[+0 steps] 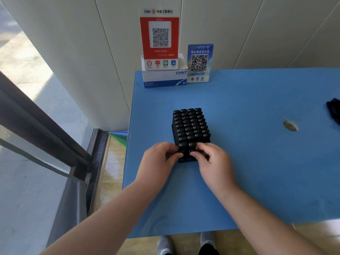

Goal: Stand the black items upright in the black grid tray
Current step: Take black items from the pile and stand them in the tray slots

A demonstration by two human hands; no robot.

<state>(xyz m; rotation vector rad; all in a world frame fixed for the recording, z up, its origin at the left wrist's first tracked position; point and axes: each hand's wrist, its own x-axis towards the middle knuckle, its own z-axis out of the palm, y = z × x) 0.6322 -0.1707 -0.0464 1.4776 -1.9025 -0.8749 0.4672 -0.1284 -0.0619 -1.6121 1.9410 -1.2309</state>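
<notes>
at the far left, a dark window frame [46, 129] and glass run beside the blue table [257, 172]; tiled floor shows between them.

left hand [159, 161]: resting at the near left corner of the black grid tray [184, 160], fingers curled in and touching the tray's near end and the nearest standing piece. whether it grips a separate piece cannot be told; the fingertips are partly hidden against the black.

the tray sits on the table near its left edge, slightly turned, long axis running away from the person. black items [190, 124] stand upright in it in rows of four, packed close, filling it from the far end down to the near rows. the last near cells are covered by the fingers, so their state cannot be told.

right hand [211, 161]: at the near right corner of the tray, thumb and fingers pinched narrow on a black piece at the near row.

at the table's back edge, a white box [163, 78] carries a red qr code sign [159, 37]; a blue qr code sign [200, 63] stands just right of it.

further right, a round hole [290, 125] in the tabletop; at the far right edge, a dark object [334, 110], cut off by the frame.
</notes>
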